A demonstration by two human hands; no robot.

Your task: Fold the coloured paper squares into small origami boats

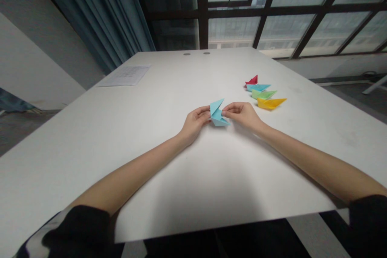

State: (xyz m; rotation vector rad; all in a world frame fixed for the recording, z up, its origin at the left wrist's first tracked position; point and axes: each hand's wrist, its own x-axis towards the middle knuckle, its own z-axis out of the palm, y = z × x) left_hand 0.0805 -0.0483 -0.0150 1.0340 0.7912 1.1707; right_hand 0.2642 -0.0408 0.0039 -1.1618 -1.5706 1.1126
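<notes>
Between my two hands is a light blue folded-paper boat (216,116), tilted so its pointed ends face right. My left hand (196,123) grips its left side, thumb and fingers closed on the paper. From the right, my right hand (242,113) pinches the middle part between thumb and fingertips. The paper is just above or touching the white table; I cannot tell which. To the right, a row of folded-paper boats lies on the table: red (252,81), blue (258,87), green (263,94) and yellow (271,103).
The white table (145,193) stretches away toward dark-framed windows (232,28). A printed sheet of paper (125,75) lies at its far left. Two round grey discs sit near the far edge. A blue curtain (99,12) hangs behind on the left.
</notes>
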